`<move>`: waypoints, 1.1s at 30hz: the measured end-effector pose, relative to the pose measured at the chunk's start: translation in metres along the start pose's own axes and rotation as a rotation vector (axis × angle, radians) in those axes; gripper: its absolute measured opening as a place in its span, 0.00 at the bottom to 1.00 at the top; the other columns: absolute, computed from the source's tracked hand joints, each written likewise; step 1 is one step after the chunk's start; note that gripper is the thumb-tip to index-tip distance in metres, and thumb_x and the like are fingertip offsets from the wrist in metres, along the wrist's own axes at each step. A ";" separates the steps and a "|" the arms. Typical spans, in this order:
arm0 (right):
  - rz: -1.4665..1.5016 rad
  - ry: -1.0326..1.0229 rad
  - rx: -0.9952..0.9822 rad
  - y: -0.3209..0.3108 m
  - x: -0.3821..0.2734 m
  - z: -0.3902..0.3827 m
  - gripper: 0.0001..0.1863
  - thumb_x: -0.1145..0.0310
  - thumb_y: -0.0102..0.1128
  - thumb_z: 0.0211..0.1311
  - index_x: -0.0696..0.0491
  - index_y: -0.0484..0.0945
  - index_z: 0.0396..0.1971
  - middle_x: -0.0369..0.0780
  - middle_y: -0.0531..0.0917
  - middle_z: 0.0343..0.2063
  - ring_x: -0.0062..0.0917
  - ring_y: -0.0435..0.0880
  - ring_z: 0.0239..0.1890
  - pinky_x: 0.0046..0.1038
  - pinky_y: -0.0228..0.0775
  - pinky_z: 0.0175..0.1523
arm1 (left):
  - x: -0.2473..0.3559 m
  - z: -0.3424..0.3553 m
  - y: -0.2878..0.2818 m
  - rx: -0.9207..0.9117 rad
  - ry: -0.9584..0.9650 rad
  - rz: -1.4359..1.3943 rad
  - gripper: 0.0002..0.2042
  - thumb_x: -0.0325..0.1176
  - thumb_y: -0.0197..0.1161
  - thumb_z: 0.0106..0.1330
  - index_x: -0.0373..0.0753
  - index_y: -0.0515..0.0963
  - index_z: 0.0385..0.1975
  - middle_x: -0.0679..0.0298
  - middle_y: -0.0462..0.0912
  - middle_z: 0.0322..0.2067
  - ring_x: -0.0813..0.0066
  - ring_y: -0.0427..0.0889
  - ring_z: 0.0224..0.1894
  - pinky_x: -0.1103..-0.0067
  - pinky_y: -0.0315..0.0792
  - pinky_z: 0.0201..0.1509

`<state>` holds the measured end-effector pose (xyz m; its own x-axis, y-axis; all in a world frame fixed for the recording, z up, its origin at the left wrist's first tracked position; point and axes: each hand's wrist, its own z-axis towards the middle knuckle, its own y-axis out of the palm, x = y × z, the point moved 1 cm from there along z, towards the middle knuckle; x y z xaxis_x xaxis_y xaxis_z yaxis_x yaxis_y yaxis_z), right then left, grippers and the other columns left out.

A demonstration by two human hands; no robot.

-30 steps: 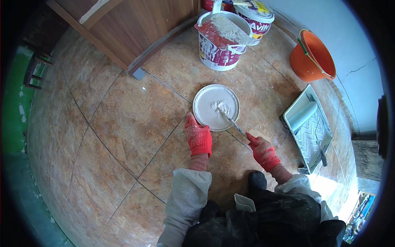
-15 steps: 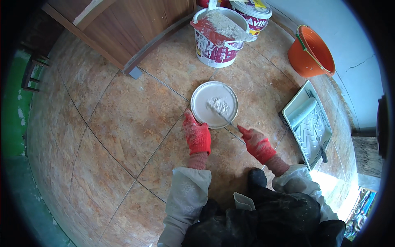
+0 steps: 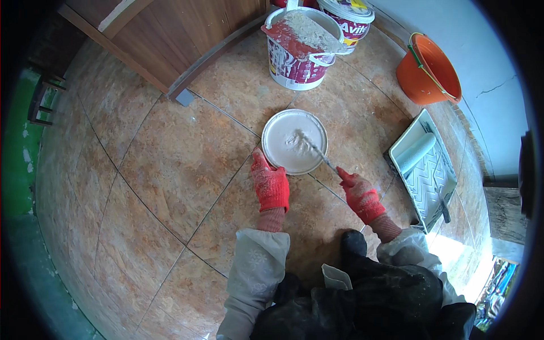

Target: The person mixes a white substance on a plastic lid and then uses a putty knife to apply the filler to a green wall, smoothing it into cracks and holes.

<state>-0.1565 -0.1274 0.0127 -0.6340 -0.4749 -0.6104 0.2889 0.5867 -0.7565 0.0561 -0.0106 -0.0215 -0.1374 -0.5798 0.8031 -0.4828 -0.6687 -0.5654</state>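
Note:
A round white bucket (image 3: 265, 129), seen from above, is filled almost to the rim with thick off-white paint or paste (image 3: 283, 154). At its near left rim my left hand (image 3: 270, 184), in a red knit glove, is closed on the edge. My right hand (image 3: 361, 196), gloved the same way, grips a thin pale-grey stirring stick (image 3: 327, 161). The stick slants toward the upper left, and its far end dips into the paste, where the surface is ridged. Its exact kind is unclear.
Beyond the bucket stands a smeared tub (image 3: 294, 76) with a caked reddish board (image 3: 303, 37) across its top. A lidded tub (image 3: 348, 25) is behind it. At right are an orange bucket (image 3: 422, 76) and a paint tray (image 3: 425, 195) holding a roller (image 3: 416, 153). A wooden panel (image 3: 187, 39) rises upper left.
My right hand has moved a little right and toward me, drawing the stick through the paste. The lump in the middle is flatter and spread out. My left hand stays at the rim.

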 end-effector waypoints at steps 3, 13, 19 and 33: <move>-0.098 -0.076 -0.050 0.000 -0.005 -0.012 0.27 0.76 0.50 0.57 0.43 0.68 0.58 0.44 0.80 0.32 0.39 0.81 0.35 0.35 0.72 0.41 | 0.003 0.002 -0.005 -0.031 -0.066 -0.011 0.39 0.24 0.63 0.50 0.34 0.51 0.64 0.43 0.64 0.56 0.48 0.65 0.59 0.64 0.62 0.62; -0.065 -0.015 -0.054 -0.003 -0.003 -0.022 0.26 0.75 0.53 0.57 0.44 0.70 0.58 0.45 0.79 0.30 0.40 0.79 0.35 0.35 0.71 0.41 | -0.006 0.002 0.002 0.063 -0.008 -0.041 0.38 0.21 0.65 0.47 0.32 0.55 0.62 0.46 0.68 0.49 0.55 0.74 0.48 0.68 0.71 0.51; -0.098 0.017 -0.011 -0.003 0.000 -0.028 0.26 0.73 0.55 0.57 0.44 0.69 0.58 0.45 0.79 0.29 0.40 0.79 0.35 0.36 0.70 0.41 | 0.003 0.000 -0.003 0.059 0.079 0.108 0.38 0.23 0.64 0.49 0.33 0.55 0.62 0.45 0.68 0.49 0.53 0.72 0.50 0.67 0.70 0.54; -0.079 -0.054 -0.089 -0.004 0.003 -0.033 0.26 0.74 0.54 0.57 0.45 0.69 0.58 0.46 0.79 0.30 0.41 0.79 0.34 0.35 0.70 0.40 | 0.001 0.001 -0.005 -0.021 -0.051 -0.069 0.39 0.23 0.63 0.51 0.33 0.51 0.64 0.41 0.64 0.55 0.47 0.66 0.58 0.64 0.63 0.61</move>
<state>-0.1831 -0.1095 0.0218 -0.6123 -0.5550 -0.5631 0.1732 0.6008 -0.7804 0.0593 -0.0084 -0.0177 -0.0594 -0.5563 0.8289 -0.5077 -0.6981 -0.5049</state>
